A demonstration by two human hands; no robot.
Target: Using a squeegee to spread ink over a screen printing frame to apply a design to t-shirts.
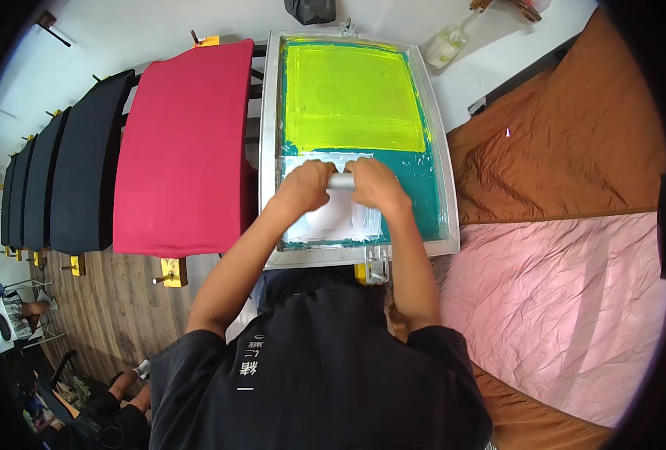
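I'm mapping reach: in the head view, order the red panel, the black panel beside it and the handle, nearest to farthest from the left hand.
1. Handle, in the left hand
2. Red panel, left
3. Black panel, farther left

Our left hand (308, 186) and our right hand (378, 184) close around a silver bar (340, 181) over a white patch (334, 219) on the near half of a framed screen (271, 142), a lime-green area (351, 94) beyond. Left of it we see a red panel (186, 150) and dark panels (87, 172); right, a brown sheet (550, 150) and a pink sheet (550, 300).
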